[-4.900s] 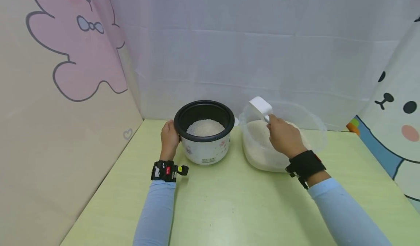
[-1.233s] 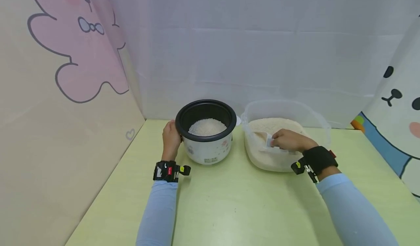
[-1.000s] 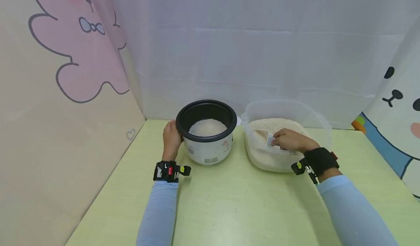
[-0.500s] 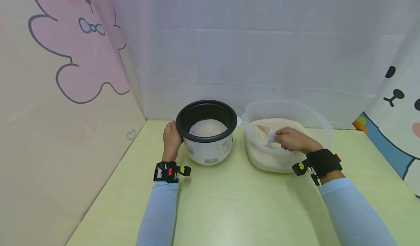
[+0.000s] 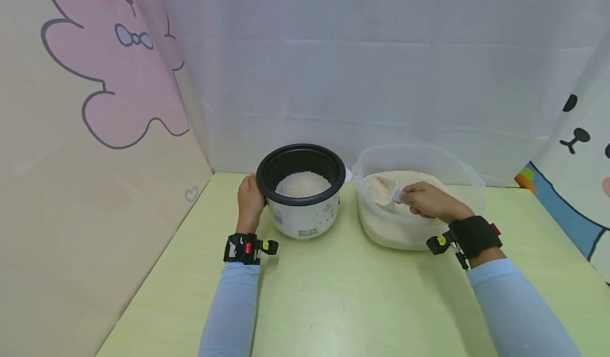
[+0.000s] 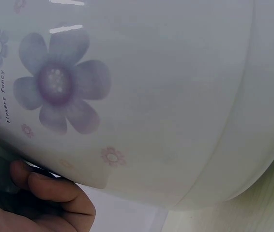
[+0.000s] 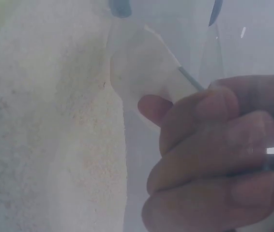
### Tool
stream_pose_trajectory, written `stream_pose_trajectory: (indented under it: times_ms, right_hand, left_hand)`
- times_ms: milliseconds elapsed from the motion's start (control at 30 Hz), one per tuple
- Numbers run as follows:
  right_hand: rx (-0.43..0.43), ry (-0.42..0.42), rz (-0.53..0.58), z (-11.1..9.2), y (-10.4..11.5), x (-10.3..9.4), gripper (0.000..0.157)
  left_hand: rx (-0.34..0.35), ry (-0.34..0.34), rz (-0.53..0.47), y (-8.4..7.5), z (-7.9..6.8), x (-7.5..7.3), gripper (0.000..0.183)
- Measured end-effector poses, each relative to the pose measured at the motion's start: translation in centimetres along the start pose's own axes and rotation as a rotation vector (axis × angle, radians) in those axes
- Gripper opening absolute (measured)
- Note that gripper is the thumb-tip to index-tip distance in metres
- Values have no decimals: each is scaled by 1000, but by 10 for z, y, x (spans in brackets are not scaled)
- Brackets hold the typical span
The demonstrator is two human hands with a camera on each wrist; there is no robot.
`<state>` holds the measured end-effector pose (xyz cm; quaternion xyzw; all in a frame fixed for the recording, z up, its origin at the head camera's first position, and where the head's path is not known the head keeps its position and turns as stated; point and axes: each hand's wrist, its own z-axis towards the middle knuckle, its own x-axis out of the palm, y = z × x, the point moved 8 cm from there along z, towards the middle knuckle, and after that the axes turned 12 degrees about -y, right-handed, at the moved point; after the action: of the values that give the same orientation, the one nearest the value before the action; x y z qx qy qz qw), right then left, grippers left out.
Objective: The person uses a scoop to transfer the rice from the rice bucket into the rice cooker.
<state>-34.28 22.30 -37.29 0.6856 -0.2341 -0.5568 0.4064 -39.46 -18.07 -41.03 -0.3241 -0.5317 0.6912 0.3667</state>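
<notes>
A white rice cooker (image 5: 305,222) with flower prints stands on the table, its dark inner pot part-filled with rice (image 5: 303,184). My left hand (image 5: 250,201) grips the cooker's left side; the left wrist view shows curled fingers (image 6: 59,193) about a dark handle. To the right is a translucent tub (image 5: 381,235) of rice (image 5: 414,178). My right hand (image 5: 431,202) holds a white scoop (image 5: 387,190) by its handle, inside the tub, with rice in its bowl. Through the tub's hazy wall, the right wrist view shows curled fingers (image 7: 209,164) around the handle.
The pale green table (image 5: 310,299) stretches towards me. A white curtain (image 5: 333,81) hangs right behind the cooker and tub. Printed cloths hang at the left (image 5: 95,198) and right. The cooker and tub stand close side by side.
From above the tub, the scoop went down into the rice. Over the last second it has come up slightly, tipped level and loaded with rice. The left hand stays at the cooker.
</notes>
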Motion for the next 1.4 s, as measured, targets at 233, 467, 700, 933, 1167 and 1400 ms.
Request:
stream_pose_trajectory:
  times_ms: [233, 467, 700, 933, 1167, 1400]
  right_hand:
    - [28, -30, 65, 2, -5, -6, 33]
    - [40, -33, 133, 1, -5, -9, 32]
    - [39, -73, 161, -1, -2, -13, 41]
    - [24, -121, 172, -4, 1, -16, 44]
    - [32, -122, 200, -3, -1, -18, 43]
    - [42, -148, 218, 3, 4, -22, 41]
  left_hand:
    - [2, 3, -17, 0, -1, -1, 32]
    - [9, -1, -21, 0, 0, 0, 31]
    - [9, -5, -16, -1, 1, -1, 32]
    - [18, -13, 4, 0, 1, 0, 31]
    - [23, -8, -4, 1, 1, 1, 30]
    - [28, -14, -5, 3, 2, 1, 30]
